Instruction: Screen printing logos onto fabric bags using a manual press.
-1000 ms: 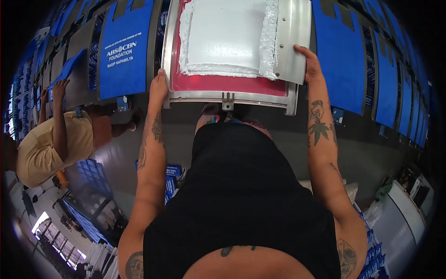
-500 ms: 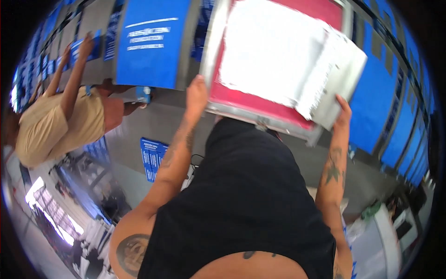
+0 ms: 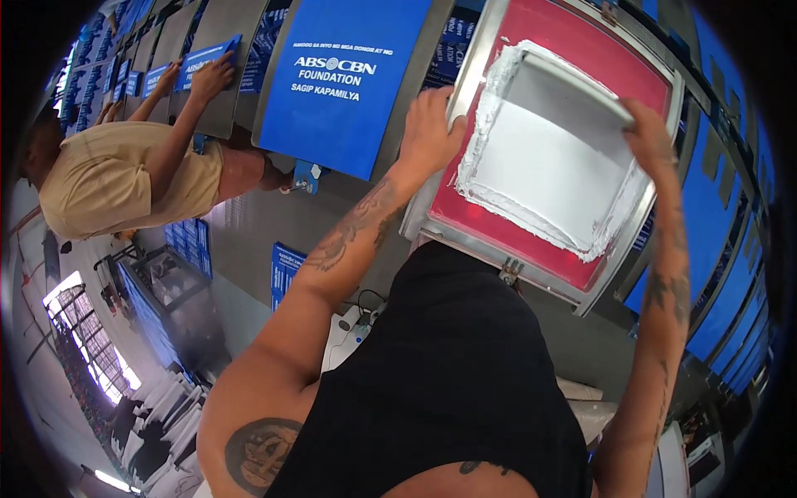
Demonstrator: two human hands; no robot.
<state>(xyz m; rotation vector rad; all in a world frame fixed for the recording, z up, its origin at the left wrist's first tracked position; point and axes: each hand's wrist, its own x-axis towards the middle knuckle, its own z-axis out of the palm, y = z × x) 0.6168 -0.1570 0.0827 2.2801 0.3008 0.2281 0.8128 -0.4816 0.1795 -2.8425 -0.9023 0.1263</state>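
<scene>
Workshop-type place, grey floor (image 3: 249,241) below the left hand, with a barred window (image 3: 87,332) way off to the lower left and a coworker in a tan shirt (image 3: 116,178) well left of that hand. Got a screen-printing frame (image 3: 475,66) right between both hands, sitting at an angle, with red mesh (image 3: 448,207) inside and white ink (image 3: 552,158) piled thick around a smoother patch. Got the left hand (image 3: 436,129) at the frame's left rail, thumb apart from the fingers; can't tell about any real grip. Got the right hand (image 3: 652,137) wrapped around one end of a pale squeegee (image 3: 573,80), stretching leftward over the ink. Also seeing a blue printed sheet (image 3: 332,137) just left of the left hand.
</scene>
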